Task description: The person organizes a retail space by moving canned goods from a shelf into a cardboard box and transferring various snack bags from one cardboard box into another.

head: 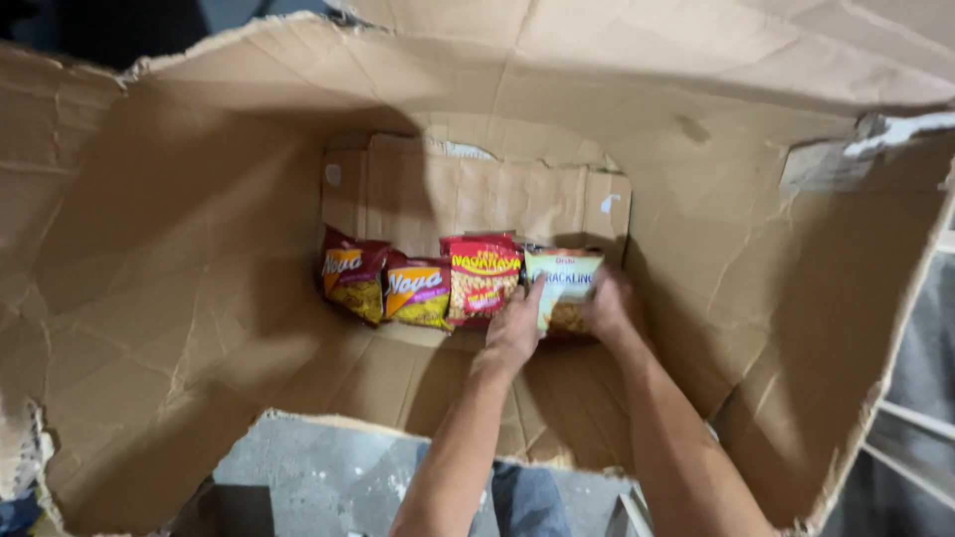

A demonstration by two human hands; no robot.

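Both sets of fingers pinch the pale green snack bag (564, 281), left hand (514, 328) and right hand (611, 306) at its sides, deep in the big cardboard box (179, 298); best kept upright, snug beside the red bag (482, 278) in the row

Both your bare forearms reach forward and down from the bottom of the view, converging as they go — the left one slanting up and to the right, the right one up and to the left. Your left hand (512, 328) is knuckles-up, fingers stretched forward and slightly spread. Your right hand (610, 306) sits just beside it, fingers curled — both grips closed on the same pale packet.
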